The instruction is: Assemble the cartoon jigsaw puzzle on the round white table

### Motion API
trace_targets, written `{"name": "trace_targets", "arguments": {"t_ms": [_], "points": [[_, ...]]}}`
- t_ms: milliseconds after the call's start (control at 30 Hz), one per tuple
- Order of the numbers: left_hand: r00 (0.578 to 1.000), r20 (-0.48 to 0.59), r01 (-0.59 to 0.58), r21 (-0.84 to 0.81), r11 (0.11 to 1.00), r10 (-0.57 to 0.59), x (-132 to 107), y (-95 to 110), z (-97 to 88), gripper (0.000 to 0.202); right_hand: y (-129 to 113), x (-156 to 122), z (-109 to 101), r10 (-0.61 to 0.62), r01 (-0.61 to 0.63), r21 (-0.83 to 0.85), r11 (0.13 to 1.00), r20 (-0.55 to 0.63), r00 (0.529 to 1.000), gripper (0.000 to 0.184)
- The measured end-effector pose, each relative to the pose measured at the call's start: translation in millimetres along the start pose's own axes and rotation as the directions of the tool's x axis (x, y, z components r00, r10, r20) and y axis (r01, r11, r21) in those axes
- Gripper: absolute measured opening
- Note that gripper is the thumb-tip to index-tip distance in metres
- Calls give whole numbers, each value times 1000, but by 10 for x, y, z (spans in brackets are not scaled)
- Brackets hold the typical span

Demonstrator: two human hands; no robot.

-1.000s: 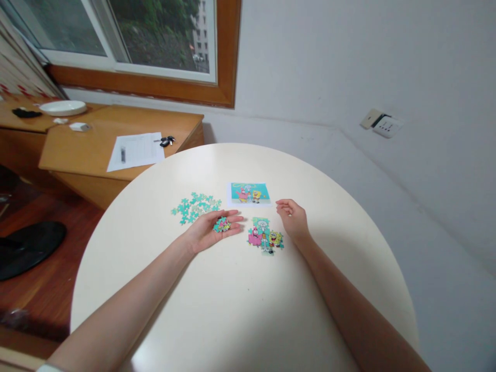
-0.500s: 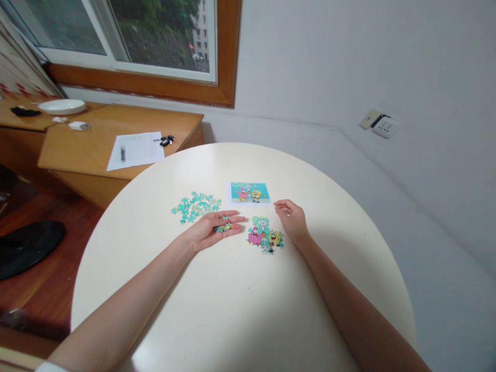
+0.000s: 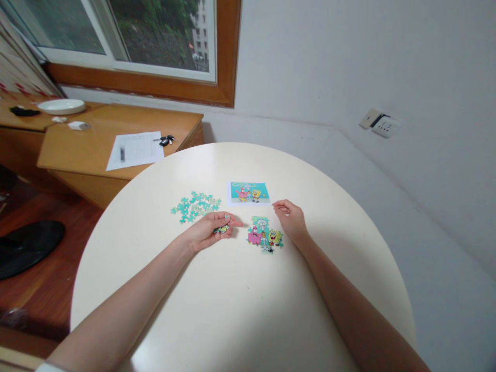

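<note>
Pieces (image 3: 221, 228) w/in L fingers (image 3: 236, 224) (part-hidden)

Homelike room: patterned curtain (image 3: 21, 57) far left, wood-framed window (image 3: 155, 36) beside it, wooden floor (image 3: 79, 209) left, round tabletop (image 3: 217, 305) near.

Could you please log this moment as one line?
left hand: curled around puzzle pieces | right hand: near picture card and joined puzzle section | scattered pieces: on table, beyond left hand
</note>
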State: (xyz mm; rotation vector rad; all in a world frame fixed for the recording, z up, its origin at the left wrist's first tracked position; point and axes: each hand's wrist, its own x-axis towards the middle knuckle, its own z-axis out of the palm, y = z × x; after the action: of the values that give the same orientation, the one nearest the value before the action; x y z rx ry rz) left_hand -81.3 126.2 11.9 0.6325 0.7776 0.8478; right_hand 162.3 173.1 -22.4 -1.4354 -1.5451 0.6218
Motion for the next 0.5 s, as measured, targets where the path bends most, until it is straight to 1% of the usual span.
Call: {"name": "trace_targets", "arguments": {"t_ms": [167, 367, 500], "points": [[1000, 14, -16, 38, 999, 15, -22, 16, 21, 3, -15, -3, -1, -6, 6, -10, 1000, 2, 1000, 16], [1000, -8, -7, 31, 999, 7, -25, 17, 17, 21, -15, 2, 3, -17, 17, -14, 1000, 10, 1000, 15], [1000, -17, 17, -9, 1000, -17, -32, 33, 43, 27, -10, 6, -2, -21, 21, -10, 1000, 18, 1000, 16]]}}
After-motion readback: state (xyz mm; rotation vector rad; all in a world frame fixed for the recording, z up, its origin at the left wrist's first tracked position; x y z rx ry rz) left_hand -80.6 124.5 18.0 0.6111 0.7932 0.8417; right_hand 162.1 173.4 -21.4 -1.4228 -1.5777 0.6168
